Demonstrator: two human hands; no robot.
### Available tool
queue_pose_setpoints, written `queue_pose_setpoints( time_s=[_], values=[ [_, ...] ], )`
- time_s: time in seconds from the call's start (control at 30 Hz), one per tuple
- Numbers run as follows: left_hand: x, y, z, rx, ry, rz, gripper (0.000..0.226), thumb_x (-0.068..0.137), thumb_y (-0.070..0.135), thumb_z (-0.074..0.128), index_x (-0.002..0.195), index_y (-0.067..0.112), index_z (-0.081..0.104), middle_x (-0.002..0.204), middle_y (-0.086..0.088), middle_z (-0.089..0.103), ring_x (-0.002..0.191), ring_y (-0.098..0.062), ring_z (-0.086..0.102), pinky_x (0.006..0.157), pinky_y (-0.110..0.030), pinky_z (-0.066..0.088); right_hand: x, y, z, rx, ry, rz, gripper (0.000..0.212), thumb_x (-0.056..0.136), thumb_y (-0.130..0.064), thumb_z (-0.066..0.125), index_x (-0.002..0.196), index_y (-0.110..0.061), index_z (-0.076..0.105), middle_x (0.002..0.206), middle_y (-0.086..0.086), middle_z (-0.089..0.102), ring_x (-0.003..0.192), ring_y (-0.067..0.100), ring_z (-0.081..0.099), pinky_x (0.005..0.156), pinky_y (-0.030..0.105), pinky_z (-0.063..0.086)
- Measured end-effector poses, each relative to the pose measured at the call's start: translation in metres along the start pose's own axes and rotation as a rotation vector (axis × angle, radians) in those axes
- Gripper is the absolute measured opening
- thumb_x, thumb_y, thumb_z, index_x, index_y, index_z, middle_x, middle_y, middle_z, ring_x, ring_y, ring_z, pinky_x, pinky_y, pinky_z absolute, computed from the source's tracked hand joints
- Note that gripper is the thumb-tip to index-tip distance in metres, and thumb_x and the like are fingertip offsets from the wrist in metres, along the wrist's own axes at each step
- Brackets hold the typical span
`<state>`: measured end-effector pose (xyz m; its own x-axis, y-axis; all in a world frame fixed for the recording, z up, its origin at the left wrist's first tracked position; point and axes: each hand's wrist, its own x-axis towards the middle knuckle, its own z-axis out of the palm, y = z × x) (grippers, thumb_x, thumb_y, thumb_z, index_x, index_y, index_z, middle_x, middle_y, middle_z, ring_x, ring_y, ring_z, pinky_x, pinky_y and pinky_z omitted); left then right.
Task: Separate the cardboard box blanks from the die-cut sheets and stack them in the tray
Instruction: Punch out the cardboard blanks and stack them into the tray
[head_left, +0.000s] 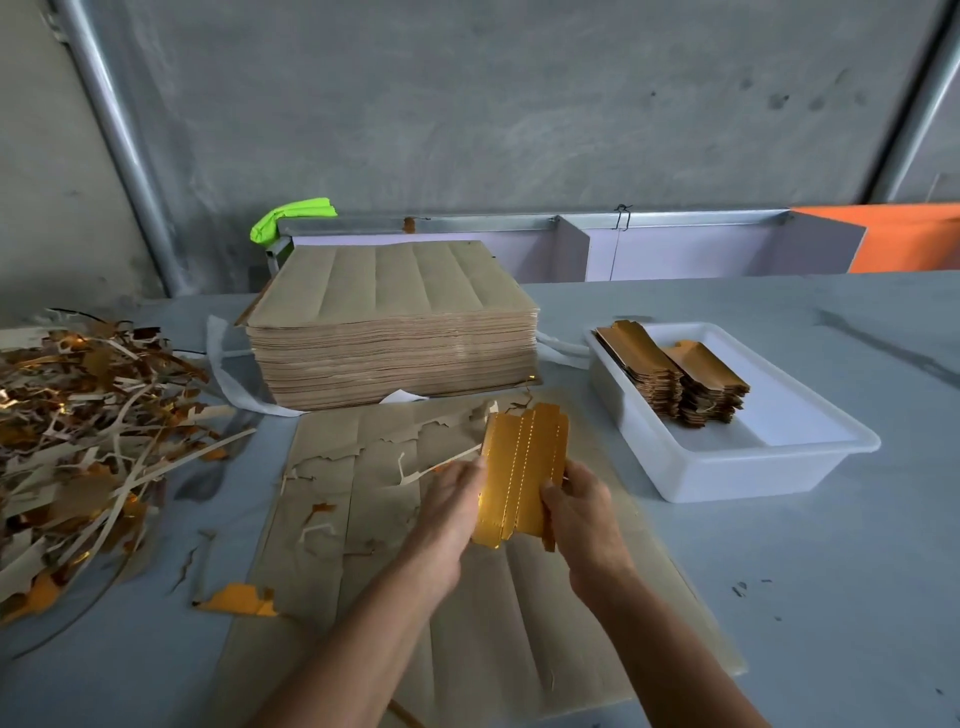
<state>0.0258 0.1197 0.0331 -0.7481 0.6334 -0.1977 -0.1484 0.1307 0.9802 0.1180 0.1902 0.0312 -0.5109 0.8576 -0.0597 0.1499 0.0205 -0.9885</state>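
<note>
A small stack of gold box blanks (522, 467) is held upright above the table's middle. My left hand (449, 506) grips its left edge and my right hand (579, 512) grips its right edge. Beneath them lies a brown die-cut sheet (467, 597), torn along its far part. A tall pile of brown die-cut sheets (395, 332) stands behind it. To the right sits a white tray (753, 457) holding two stacks of gold-faced blanks (670, 374) at its far end.
A heap of cardboard and gold offcut strips (78, 431) covers the table's left side. A loose gold scrap (239, 600) lies near the front left. A metal frame with a green cloth (291, 215) and an orange panel (904, 236) stand behind the table.
</note>
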Motion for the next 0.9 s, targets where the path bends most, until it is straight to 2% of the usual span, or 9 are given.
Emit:
queue_pose_setpoints(
  time_s=[0.07, 0.13, 0.2, 0.33, 0.43, 0.53, 0.67, 0.77, 0.9],
  values=[
    [0.000, 0.002, 0.012, 0.031, -0.049, 0.010, 0.020, 0.101, 0.031, 0.041, 0.084, 0.032, 0.052, 0.093, 0.010, 0.059, 0.084, -0.008, 0.058, 0.077, -0.030, 0.054, 0.002, -0.001, 0.001, -0.030, -0.003, -0.007, 0.025, 0.100, -0.006, 0.033, 0.106, -0.018, 0.054, 0.090, 0.008, 0.065, 0.078, 0.022, 0.064, 0.067, 0.034, 0.057],
    [0.000, 0.004, 0.023, 0.065, -0.054, 0.018, 0.025, 0.102, 0.026, 0.038, 0.079, 0.034, 0.044, 0.082, 0.015, 0.051, 0.074, 0.001, 0.050, 0.060, -0.016, 0.049, 0.004, -0.002, 0.000, -0.083, 0.029, -0.048, 0.030, 0.101, -0.007, 0.029, 0.123, -0.017, 0.046, 0.102, 0.014, 0.063, 0.090, 0.032, 0.063, 0.079, 0.049, 0.055],
    [0.004, 0.007, 0.038, 0.107, -0.084, 0.018, 0.020, 0.103, 0.024, 0.036, 0.087, 0.030, 0.048, 0.093, 0.002, 0.060, 0.084, -0.012, 0.060, 0.070, -0.032, 0.055, 0.009, -0.006, -0.006, -0.132, 0.054, -0.083, 0.034, 0.101, -0.006, 0.027, 0.130, -0.015, 0.041, 0.106, 0.015, 0.061, 0.094, 0.035, 0.062, 0.081, 0.052, 0.053],
    [0.017, 0.021, 0.068, 0.089, -0.014, 0.001, 0.019, 0.102, 0.024, 0.039, 0.111, 0.016, 0.054, 0.108, -0.012, 0.062, 0.096, -0.030, 0.062, 0.081, -0.042, 0.052, 0.027, -0.014, -0.030, -0.007, 0.094, 0.002, 0.036, 0.100, -0.011, 0.038, 0.136, -0.014, 0.040, 0.119, 0.011, 0.058, 0.103, 0.031, 0.060, 0.082, 0.043, 0.055],
    [0.032, 0.033, 0.091, 0.066, 0.027, -0.010, 0.027, 0.101, 0.025, 0.040, 0.120, 0.011, 0.051, 0.116, -0.014, 0.060, 0.102, -0.029, 0.060, 0.091, -0.045, 0.050, 0.042, -0.019, -0.049, 0.127, 0.149, 0.072, 0.020, 0.094, -0.006, 0.053, 0.111, -0.015, 0.049, 0.098, 0.004, 0.062, 0.081, 0.018, 0.064, 0.060, 0.024, 0.052],
    [0.044, 0.043, 0.111, 0.036, 0.023, -0.017, 0.032, 0.100, 0.025, 0.044, 0.127, 0.010, 0.050, 0.125, -0.015, 0.058, 0.111, -0.031, 0.058, 0.097, -0.049, 0.047, 0.055, -0.026, -0.068, 0.197, 0.206, 0.079, 0.016, 0.088, 0.003, 0.059, 0.094, -0.011, 0.056, 0.082, 0.005, 0.064, 0.066, 0.017, 0.063, 0.056, 0.023, 0.053],
    [0.056, 0.055, 0.133, -0.035, -0.084, 0.017, 0.013, 0.095, 0.013, 0.052, 0.083, 0.012, 0.057, 0.088, -0.013, 0.066, 0.073, -0.023, 0.065, 0.066, -0.038, 0.059, 0.078, -0.038, -0.100, 0.297, 0.284, 0.071, 0.021, 0.086, 0.009, 0.057, 0.087, -0.012, 0.057, 0.078, 0.004, 0.062, 0.064, 0.016, 0.062, 0.051, 0.017, 0.053],
    [0.068, 0.063, 0.153, -0.021, -0.188, 0.024, 0.013, 0.093, 0.003, 0.053, 0.084, 0.009, 0.060, 0.083, -0.009, 0.067, 0.068, -0.020, 0.068, 0.054, -0.028, 0.057, 0.098, -0.043, -0.128, 0.324, 0.328, 0.080, 0.023, 0.085, 0.009, 0.058, 0.097, -0.011, 0.057, 0.080, 0.005, 0.061, 0.063, 0.016, 0.063, 0.047, 0.015, 0.052],
    [0.090, 0.069, 0.190, -0.053, -0.219, 0.031, 0.020, 0.090, -0.005, 0.053, 0.075, 0.007, 0.058, 0.079, -0.011, 0.066, 0.064, -0.021, 0.067, 0.048, -0.025, 0.054, 0.125, -0.050, -0.157, 0.305, 0.320, 0.085, 0.024, 0.085, 0.011, 0.056, 0.089, -0.012, 0.059, 0.072, 0.005, 0.062, 0.058, 0.017, 0.062, 0.051, 0.019, 0.054]
  ],
)
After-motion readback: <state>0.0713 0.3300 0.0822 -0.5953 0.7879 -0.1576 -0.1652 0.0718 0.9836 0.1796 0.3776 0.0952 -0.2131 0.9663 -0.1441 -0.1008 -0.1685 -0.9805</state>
